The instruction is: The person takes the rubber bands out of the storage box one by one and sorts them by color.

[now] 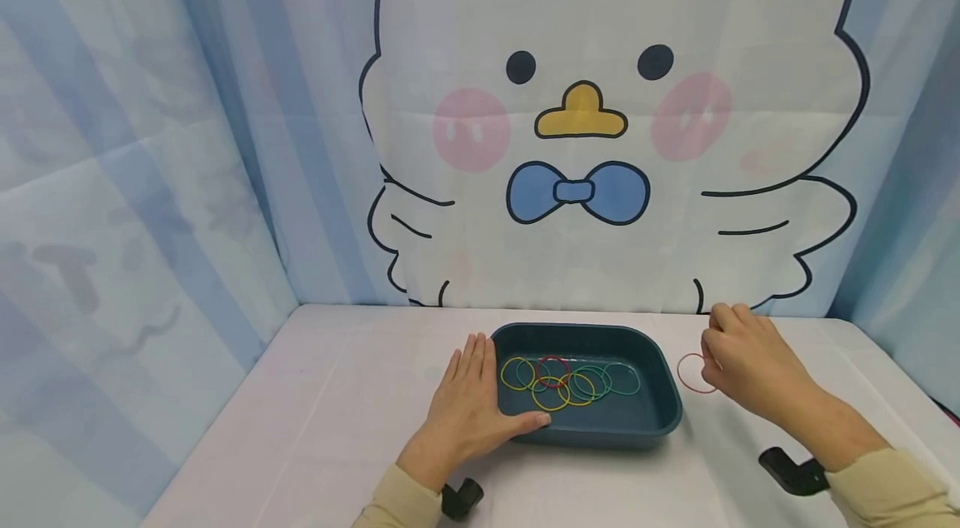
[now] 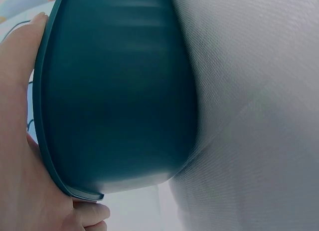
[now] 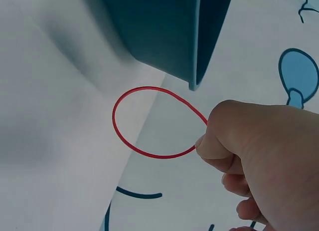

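Note:
In the head view a dark teal tray [image 1: 600, 430] stands on the table, with several yellow, green and red rubber bands lying inside it. My left hand [image 1: 472, 403] rests at the tray's left end, its fingers straight along the outside and the thumb laid on the front rim. The left wrist view shows that thumb along the rim [image 2: 41, 116]. To the right of the tray, my right hand [image 1: 753, 361] pinches a red rubber band [image 3: 113, 116] between thumb and forefinger. The band hangs out as a loose loop towards the tray, apart from it.
The tray and hands are over a pale table [image 1: 315, 395]. Behind it hangs a curtain [image 1: 585, 261] printed with a white cartoon bird in a blue bow tie, and another curtain [image 1: 112, 178] closes the left side. A dark wrist mount [image 1: 793, 474] sits at the right wrist.

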`<action>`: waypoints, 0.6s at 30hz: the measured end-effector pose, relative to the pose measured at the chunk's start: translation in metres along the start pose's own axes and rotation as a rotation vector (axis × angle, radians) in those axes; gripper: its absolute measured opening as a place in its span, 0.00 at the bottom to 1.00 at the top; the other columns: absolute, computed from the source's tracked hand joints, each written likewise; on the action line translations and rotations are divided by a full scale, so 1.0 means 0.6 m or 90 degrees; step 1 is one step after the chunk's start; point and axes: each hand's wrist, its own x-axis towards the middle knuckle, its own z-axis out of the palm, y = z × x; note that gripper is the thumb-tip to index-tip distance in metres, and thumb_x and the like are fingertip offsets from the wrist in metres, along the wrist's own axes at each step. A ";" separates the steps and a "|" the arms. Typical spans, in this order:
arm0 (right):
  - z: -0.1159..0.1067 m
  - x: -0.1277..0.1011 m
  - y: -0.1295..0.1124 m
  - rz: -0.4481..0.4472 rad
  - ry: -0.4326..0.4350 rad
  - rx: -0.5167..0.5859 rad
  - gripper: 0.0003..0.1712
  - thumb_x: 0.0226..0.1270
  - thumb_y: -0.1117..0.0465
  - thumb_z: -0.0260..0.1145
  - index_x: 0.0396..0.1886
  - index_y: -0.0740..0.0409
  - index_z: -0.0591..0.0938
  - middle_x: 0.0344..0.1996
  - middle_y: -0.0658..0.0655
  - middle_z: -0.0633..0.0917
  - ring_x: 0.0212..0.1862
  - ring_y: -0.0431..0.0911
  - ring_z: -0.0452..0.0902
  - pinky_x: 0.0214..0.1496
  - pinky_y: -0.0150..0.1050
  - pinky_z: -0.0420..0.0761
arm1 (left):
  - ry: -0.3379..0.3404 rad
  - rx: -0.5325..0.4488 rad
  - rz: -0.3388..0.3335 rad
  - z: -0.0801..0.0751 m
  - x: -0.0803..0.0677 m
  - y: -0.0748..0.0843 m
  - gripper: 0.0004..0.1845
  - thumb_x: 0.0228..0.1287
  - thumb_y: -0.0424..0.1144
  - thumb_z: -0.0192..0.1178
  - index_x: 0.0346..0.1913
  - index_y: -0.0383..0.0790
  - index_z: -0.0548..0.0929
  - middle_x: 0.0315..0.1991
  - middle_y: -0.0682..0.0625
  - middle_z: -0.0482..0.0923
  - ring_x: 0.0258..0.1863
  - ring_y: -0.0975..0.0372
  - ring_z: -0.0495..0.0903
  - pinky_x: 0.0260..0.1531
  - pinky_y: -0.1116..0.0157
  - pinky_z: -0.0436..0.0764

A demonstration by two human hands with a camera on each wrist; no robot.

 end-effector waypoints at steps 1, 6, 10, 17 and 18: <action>0.003 -0.001 0.001 0.001 -0.005 0.002 0.13 0.41 0.67 0.79 0.18 0.56 0.79 0.27 0.54 0.72 0.33 0.49 0.65 0.32 0.42 0.65 | 0.000 0.000 0.000 0.000 0.000 0.000 0.69 0.48 0.85 0.48 0.78 0.32 0.48 0.80 0.39 0.45 0.81 0.50 0.44 0.79 0.51 0.49; 0.019 -0.006 0.000 0.017 -0.039 0.013 0.13 0.41 0.66 0.79 0.18 0.55 0.80 0.27 0.53 0.71 0.34 0.49 0.65 0.32 0.41 0.65 | -0.002 0.003 -0.001 -0.001 0.000 0.000 0.69 0.48 0.85 0.47 0.78 0.32 0.47 0.80 0.39 0.44 0.81 0.50 0.43 0.79 0.51 0.48; 0.031 -0.009 0.000 0.036 -0.068 0.014 0.13 0.42 0.66 0.80 0.18 0.55 0.80 0.28 0.54 0.72 0.35 0.50 0.66 0.32 0.42 0.65 | -0.007 0.001 -0.002 -0.001 0.000 0.000 0.69 0.49 0.85 0.47 0.79 0.32 0.47 0.80 0.40 0.44 0.81 0.51 0.42 0.79 0.51 0.48; 0.051 -0.015 0.013 0.065 -0.108 0.023 0.14 0.41 0.66 0.80 0.18 0.56 0.79 0.27 0.54 0.72 0.34 0.50 0.65 0.32 0.42 0.65 | -0.013 0.004 -0.006 -0.002 0.001 0.001 0.69 0.49 0.85 0.46 0.79 0.33 0.46 0.81 0.40 0.43 0.81 0.51 0.41 0.79 0.52 0.47; 0.054 -0.016 0.014 0.068 -0.110 0.021 0.14 0.41 0.66 0.80 0.18 0.56 0.79 0.27 0.55 0.72 0.34 0.50 0.65 0.31 0.42 0.65 | -0.014 0.004 -0.006 -0.002 0.001 0.001 0.69 0.49 0.85 0.47 0.79 0.33 0.46 0.81 0.40 0.43 0.81 0.51 0.41 0.79 0.52 0.47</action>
